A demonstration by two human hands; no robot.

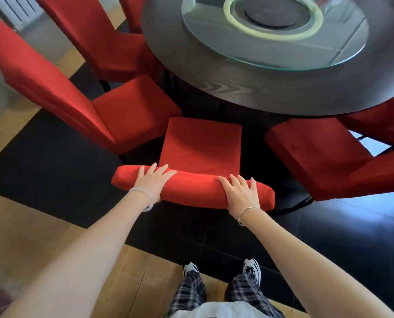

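The red chair (pixel 200 148) stands just short of the round surface (pixel 237 92), seat facing it. The left hand (pixel 153 181) and right hand (pixel 239 193) lie flat over its backrest top, fingers draped, not clenched. Best to push evenly, going straight in between the neighbouring chairs (pixel 134 106).

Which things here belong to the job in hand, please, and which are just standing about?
In hand: middle chair, with left hand and right hand resting on its back.
Standing about: left chair, right chair, table, glass turntable.
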